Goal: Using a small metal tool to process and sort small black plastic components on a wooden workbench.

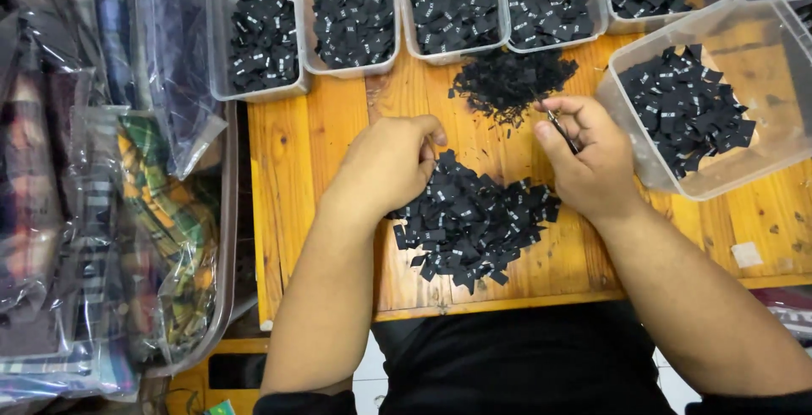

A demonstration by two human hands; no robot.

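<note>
Right now my left hand point(391, 164) pinches into the black label pile point(474, 220) on the tabletop point(296, 170) while my right hand point(592, 157) grips small scissors point(562, 130).

Garment workshop: tubs point(258, 85) of black size labels point(474, 220), bagged fabrics point(161, 212), wooden bench point(296, 212).

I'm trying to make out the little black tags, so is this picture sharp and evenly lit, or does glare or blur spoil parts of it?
Head view: even, soft light on the wooden table, only faint shadows under the left hand and right hand; the pile of black labels looks fairly sharp, its print too small to read; glare streaks the plastic-wrapped fabrics at left; the tilted clear container bows slightly near the edge.
</note>
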